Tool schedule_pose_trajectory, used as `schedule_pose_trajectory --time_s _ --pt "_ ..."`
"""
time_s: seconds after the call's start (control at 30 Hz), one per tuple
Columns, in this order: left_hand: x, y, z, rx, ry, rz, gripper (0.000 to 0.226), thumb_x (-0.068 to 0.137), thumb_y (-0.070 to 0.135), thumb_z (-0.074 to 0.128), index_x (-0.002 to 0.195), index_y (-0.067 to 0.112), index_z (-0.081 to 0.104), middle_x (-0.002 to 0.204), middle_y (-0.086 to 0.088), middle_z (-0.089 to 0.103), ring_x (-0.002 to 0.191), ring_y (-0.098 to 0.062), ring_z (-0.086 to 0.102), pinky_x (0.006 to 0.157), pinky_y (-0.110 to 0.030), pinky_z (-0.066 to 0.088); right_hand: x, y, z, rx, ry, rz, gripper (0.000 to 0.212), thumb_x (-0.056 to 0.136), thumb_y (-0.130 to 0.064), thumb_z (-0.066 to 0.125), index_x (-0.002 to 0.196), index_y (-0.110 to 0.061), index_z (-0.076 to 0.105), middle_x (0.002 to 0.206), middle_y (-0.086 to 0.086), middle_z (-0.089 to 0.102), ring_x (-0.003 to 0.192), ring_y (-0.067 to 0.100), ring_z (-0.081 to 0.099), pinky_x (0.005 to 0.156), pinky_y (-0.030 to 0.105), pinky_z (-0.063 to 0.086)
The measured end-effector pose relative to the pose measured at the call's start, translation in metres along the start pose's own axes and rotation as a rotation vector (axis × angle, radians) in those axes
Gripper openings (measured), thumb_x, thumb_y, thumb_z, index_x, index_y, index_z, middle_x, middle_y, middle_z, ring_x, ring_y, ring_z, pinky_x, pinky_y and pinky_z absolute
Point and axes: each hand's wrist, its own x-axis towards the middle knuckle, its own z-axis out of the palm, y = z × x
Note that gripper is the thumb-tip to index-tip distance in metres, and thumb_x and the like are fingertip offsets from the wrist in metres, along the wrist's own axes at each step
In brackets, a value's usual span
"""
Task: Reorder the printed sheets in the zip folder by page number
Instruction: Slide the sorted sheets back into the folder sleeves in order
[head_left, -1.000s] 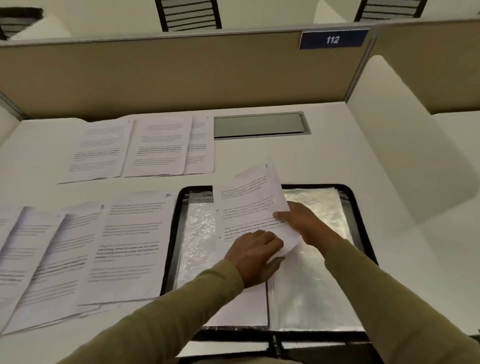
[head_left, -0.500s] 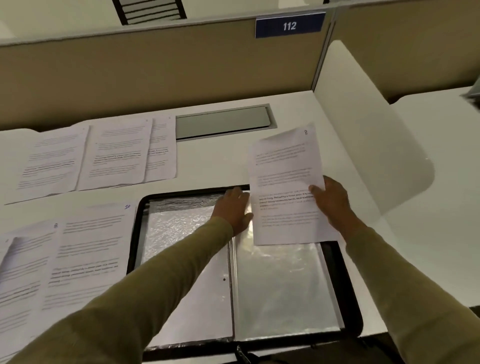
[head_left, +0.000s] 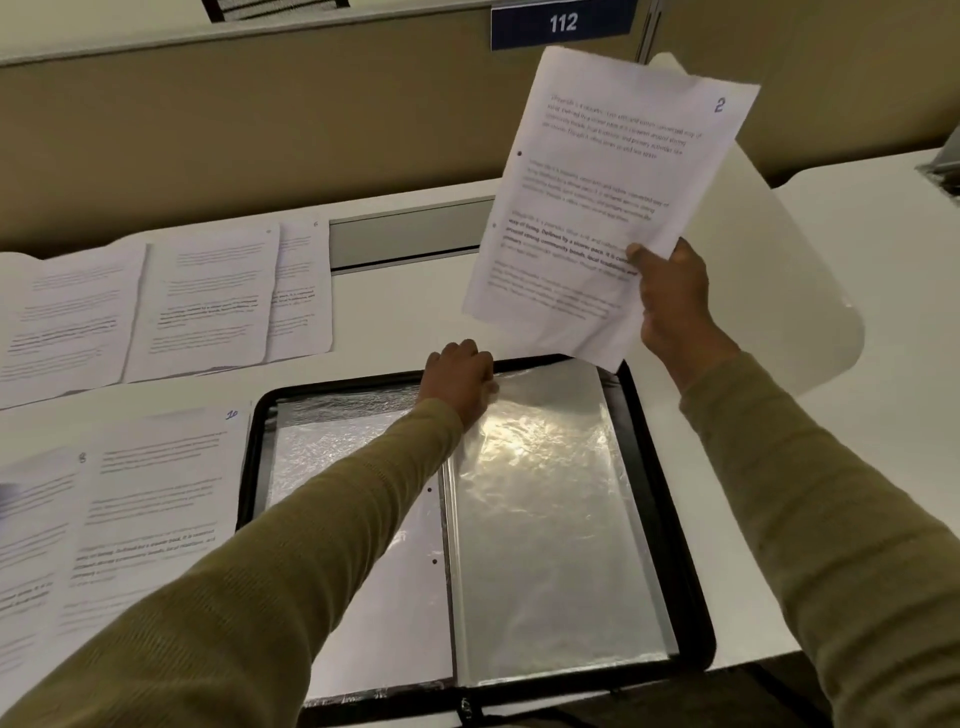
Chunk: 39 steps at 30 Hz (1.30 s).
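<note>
Right hand (head_left: 670, 306) grips sheet 2 (head_left: 608, 208) by its lower edge, raised at upper right of frame, number readable. Left hand (head_left: 457, 376) curls its fingers on the top edge of the clear sleeve (head_left: 545, 519) in the open zip folder (head_left: 693, 545), lower centre on the table (head_left: 405, 312), probably holding the mouth open for loading. Other sheets (head_left: 202, 296) lie spread at left, likely for sorting.

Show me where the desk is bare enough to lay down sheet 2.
Roomiest for sheet 2: bare desk between the cable hatch, the far row of sheets and the top rim of the zip folder. A narrower strip runs right of the folder, beside the divider. The left side is crowded with overlapping sheets.
</note>
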Motion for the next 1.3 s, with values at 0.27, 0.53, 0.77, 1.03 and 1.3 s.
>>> schedule_pose_trajectory --time_s 0.27,0.53,0.77,1.03,1.3 --pt "-0.004 0.002 0.002 -0.136 0.068 0.066 0.018 0.094 0.013 0.053 0.103 0.016 0.068 0.097 -0.004 0.069 0.090 -0.027 0.059 0.078 -0.034 0.039 0.004 0.015 0.025 0.184 0.015 0.167 0.019 0.093 -0.001 0.065 0.102 -0.017 0.067 0.102 0.006 0.074 0.093 0.023 0.073 0.077 0.037 0.060" --pt "-0.010 0.017 0.001 -0.249 0.108 0.162 0.011 0.092 0.016 0.056 0.099 0.016 0.064 0.092 -0.002 0.071 0.081 -0.025 0.062 0.074 -0.035 0.046 0.012 0.019 0.033 0.281 0.028 0.214 0.021 0.091 0.000 0.067 0.099 -0.020 0.066 0.094 0.002 0.074 0.107 0.028 0.070 0.100 0.053 0.053" --pt "-0.007 0.023 0.004 -0.241 0.143 0.200 0.010 0.091 0.019 0.058 0.097 0.019 0.066 0.089 0.000 0.068 0.077 -0.024 0.062 0.072 -0.039 0.049 0.009 0.033 0.041 0.206 0.001 0.213 0.016 0.091 -0.007 0.070 0.099 -0.021 0.066 0.094 0.004 0.071 0.099 0.027 0.069 0.100 0.052 0.053" --pt "-0.003 0.022 0.002 -0.263 0.185 0.159 0.008 0.090 0.020 0.058 0.094 0.019 0.065 0.085 0.002 0.067 0.074 -0.021 0.062 0.071 -0.040 0.049 0.004 0.054 0.030 0.004 -0.087 0.240 0.017 0.088 -0.020 0.072 0.103 -0.019 0.067 0.112 0.011 0.073 0.106 0.032 0.070 0.088 0.059 0.056" --pt "-0.002 0.010 -0.004 -0.235 0.101 0.092 0.012 0.089 0.030 0.060 0.098 0.022 0.062 0.082 0.007 0.064 0.077 -0.017 0.061 0.079 -0.036 0.046 0.014 0.056 0.010 -0.057 -0.237 0.261 0.021 0.094 -0.005 0.066 0.109 -0.020 0.068 0.108 0.005 0.074 0.100 0.024 0.072 0.086 0.043 0.060"
